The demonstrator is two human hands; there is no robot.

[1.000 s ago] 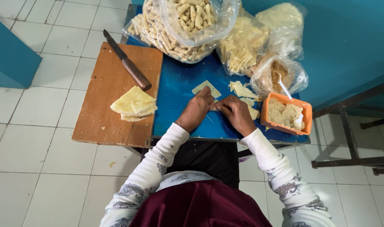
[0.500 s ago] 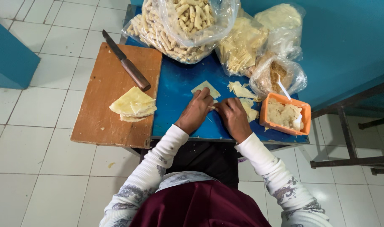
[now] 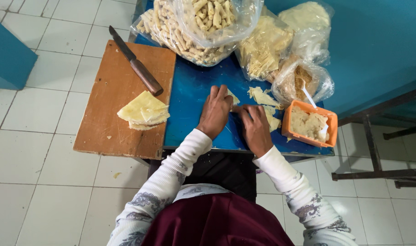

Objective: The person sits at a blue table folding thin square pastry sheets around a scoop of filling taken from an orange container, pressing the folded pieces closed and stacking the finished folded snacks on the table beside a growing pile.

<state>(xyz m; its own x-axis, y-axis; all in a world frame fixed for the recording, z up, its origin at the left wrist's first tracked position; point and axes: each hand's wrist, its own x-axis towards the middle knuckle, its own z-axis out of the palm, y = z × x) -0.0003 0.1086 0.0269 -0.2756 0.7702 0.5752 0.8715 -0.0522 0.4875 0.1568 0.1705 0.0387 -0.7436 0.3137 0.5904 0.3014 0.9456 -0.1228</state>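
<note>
On the blue table (image 3: 194, 98), both hands (image 3: 235, 119) have drawn closer over the wrapper (image 3: 234, 97).

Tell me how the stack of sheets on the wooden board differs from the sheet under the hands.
The stack of sheets is several layers, untouched, on the wooden board. The single sheet lies on the blue table, mostly covered by the left hand, with the right hand beside it. Both are pale yellow and thin.
</note>
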